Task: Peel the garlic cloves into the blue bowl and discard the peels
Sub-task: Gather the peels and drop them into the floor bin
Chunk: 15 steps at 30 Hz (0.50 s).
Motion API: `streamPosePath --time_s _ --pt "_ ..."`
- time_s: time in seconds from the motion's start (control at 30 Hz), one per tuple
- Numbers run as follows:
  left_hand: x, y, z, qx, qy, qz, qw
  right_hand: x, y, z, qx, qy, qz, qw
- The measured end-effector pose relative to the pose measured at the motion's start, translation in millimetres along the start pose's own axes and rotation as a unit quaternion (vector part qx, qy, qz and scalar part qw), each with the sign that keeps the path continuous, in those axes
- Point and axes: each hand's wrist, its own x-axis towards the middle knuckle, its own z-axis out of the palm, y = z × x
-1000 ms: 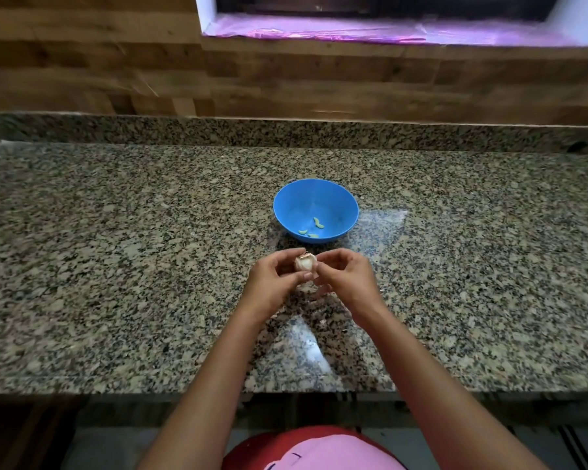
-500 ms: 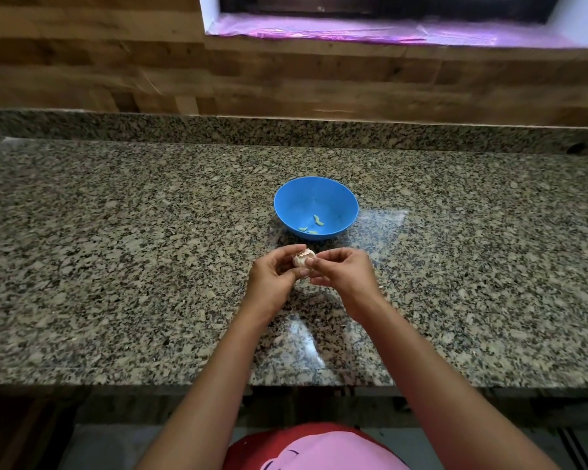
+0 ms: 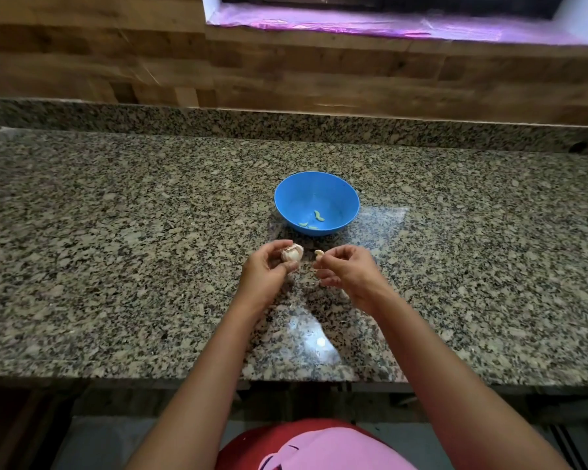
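A blue bowl (image 3: 316, 201) stands on the granite counter with a few pale peeled cloves (image 3: 318, 216) at its bottom. Just in front of it my left hand (image 3: 264, 270) grips a white garlic head (image 3: 292, 253) between thumb and fingers. A short gap to the right, my right hand (image 3: 347, 269) pinches a single small garlic clove (image 3: 318, 254) at its fingertips. Both hands hover a little above the counter, apart from each other.
The speckled granite counter (image 3: 116, 249) runs wide to both sides, with a raised granite lip and a wooden wall behind. Its front edge lies close to my body. A small pale peel scrap (image 3: 344, 292) shows under my right hand.
My hands were joined on the garlic head. They have drawn apart, and my right hand has come away to the right with one clove broken off.
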Motion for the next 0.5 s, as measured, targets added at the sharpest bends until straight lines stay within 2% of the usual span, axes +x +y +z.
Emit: streamPosePath --time_s 0.07,0.13,0.2,0.27,0.33,0.43,0.5 --pt "6.0 -6.7 -5.5 0.089 0.01 -0.001 0.996 0.9 2.6 -8.9 -0.058 0.016 -0.007 0.998" --pt "12.8 -16.6 -9.2 0.232 0.008 0.004 0.973 3.0 6.6 -15.8 -0.156 0.03 -0.022 0.987" --pt "16.4 -24.5 -9.7 0.323 0.01 0.009 0.946 6.3 10.7 -19.6 -0.262 0.041 -0.049 0.963" --pt "13.2 -28.5 -6.1 0.36 0.027 0.027 0.932 8.0 15.7 -21.8 -0.363 0.039 -0.075 0.928" --pt "5.7 -32.3 -0.1 0.399 0.04 0.08 0.913 9.3 22.7 -23.6 -0.456 0.042 -0.102 0.883" --pt "-5.6 -38.5 10.8 0.436 0.036 0.173 0.882 9.1 26.3 -22.3 -0.539 0.04 -0.133 0.831" --pt "-9.4 -43.5 16.8 0.428 0.041 0.216 0.877 9.1 26.3 -20.0 -0.599 0.029 -0.179 0.78"
